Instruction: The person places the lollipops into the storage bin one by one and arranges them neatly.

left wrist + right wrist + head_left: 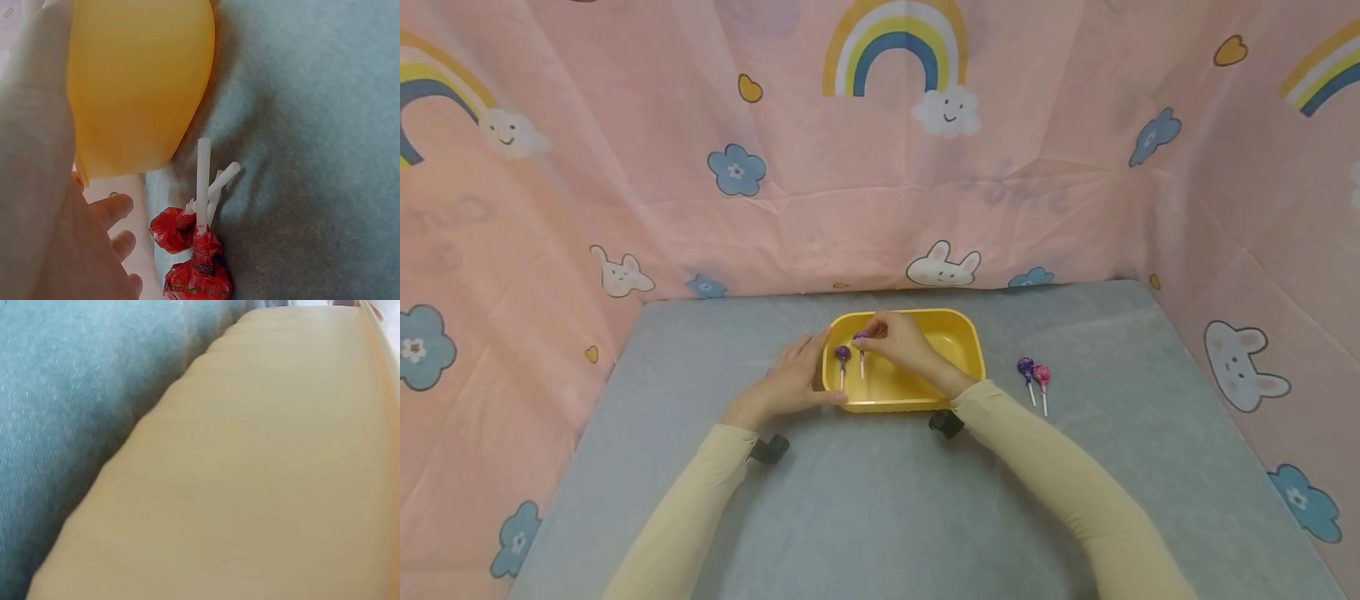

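A yellow plastic bin [895,405] stands on the grey cloth. My left hand [786,382] touches its left end with fingers extended, the thumb near the front corner. Inside the bin, at the left, lies a purple-wrapped lollipop [843,353] with its stick towards me. Just right of that one, my right hand [904,343] reaches over the front rim and pinches a second purple lollipop [862,365] by its head. Red-wrapped lollipops [197,281] lie below my left hand in the left wrist view, mostly hidden in the head view. The right wrist view shows only the bin's outer wall [237,456] and cloth.
To the right of the bin, a purple lollipop [1026,367] and a pink lollipop [1042,375] lie side by side on the grey cloth [880,500]. A pink patterned curtain [865,217] surrounds the back and sides.
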`<state>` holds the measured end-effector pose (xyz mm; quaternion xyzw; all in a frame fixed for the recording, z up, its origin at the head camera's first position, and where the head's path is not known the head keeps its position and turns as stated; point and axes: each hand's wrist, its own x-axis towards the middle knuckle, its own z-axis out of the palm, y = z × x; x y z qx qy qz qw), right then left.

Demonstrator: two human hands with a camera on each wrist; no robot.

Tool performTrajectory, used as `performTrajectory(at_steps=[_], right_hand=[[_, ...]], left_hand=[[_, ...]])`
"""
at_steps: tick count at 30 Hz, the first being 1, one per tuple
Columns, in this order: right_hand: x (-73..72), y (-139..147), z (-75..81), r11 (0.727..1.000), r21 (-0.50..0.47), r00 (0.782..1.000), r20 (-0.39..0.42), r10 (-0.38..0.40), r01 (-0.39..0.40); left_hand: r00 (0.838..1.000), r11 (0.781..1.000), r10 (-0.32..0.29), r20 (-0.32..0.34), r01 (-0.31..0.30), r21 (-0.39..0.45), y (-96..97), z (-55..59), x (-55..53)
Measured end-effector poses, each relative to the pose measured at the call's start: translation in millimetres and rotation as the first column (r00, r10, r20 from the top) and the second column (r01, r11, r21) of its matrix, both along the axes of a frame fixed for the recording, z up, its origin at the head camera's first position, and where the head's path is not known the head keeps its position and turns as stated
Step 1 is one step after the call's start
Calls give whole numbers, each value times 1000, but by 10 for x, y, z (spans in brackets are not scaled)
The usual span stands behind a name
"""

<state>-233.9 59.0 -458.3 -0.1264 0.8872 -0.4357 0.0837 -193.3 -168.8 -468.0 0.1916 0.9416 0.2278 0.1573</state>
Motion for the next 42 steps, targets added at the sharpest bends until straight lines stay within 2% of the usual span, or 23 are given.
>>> performTrajectory(at_steps=[11, 21, 26, 33, 42], right_hand=[[-25, -54, -140, 1000, -9, 1000, 0, -13, 13], [4, -64, -183, 999, -37, 999, 30, -12, 13], [4, -76, -223, 1000, -19, 999, 40, -14, 15], [-1, -97, -265, 1000, 19, 1000, 11, -19, 19], [-2, -112, -309, 998, 59, 1000, -20, -8, 9]], left_hand=[[1000, 1000, 1, -6, -1, 6, 0, 7, 8], [1000, 1000, -14, -13, 14, -8, 0, 24, 9], [999, 1000, -24, -25, 24, -8, 4, 18, 7], [1000, 1000, -18, -12, 18, -12, 1, 12, -1], [1000, 1000, 15, 13, -14, -8, -1, -13, 3]])
